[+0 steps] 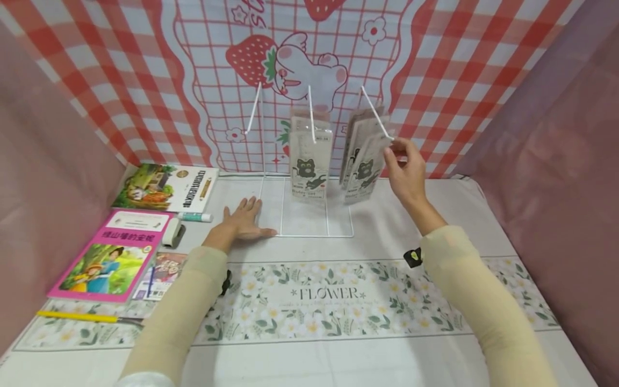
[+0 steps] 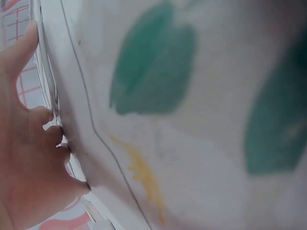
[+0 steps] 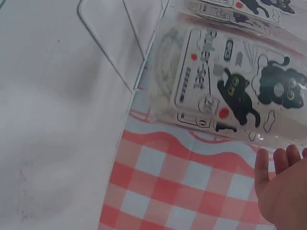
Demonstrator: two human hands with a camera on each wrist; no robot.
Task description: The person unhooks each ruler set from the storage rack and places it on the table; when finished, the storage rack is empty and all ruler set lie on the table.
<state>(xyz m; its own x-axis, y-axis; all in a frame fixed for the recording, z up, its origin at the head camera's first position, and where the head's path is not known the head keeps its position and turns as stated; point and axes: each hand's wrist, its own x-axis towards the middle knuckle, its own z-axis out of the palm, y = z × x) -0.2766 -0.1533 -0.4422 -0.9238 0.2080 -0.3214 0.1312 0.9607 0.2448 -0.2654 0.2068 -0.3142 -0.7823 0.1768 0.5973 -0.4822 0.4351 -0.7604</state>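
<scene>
A white wire display rack (image 1: 340, 236) stands at the back of the table, with three prongs sticking forward. Packaged ruler sets (image 1: 309, 161) with black cat prints hang from the middle prong, and more hang from the right one. My right hand (image 1: 408, 169) is at the right prong's tip, thumb and index finger pinching the upper edge of the front ruler set (image 1: 365, 166). In the right wrist view the other fingers (image 3: 262, 170) stretch out beside the clear packets. My left hand (image 1: 244, 219) lies spread on the table, its thumb touching the rack's base.
To the left lie a white-covered book (image 1: 193, 188), a pink book (image 1: 113, 258), a smaller booklet (image 1: 166, 269), a glue stick (image 1: 195, 217), a grey-white object (image 1: 173, 232) and a yellow-handled brush (image 1: 82, 316). Checked cloth (image 1: 435, 80) hangs close behind the rack.
</scene>
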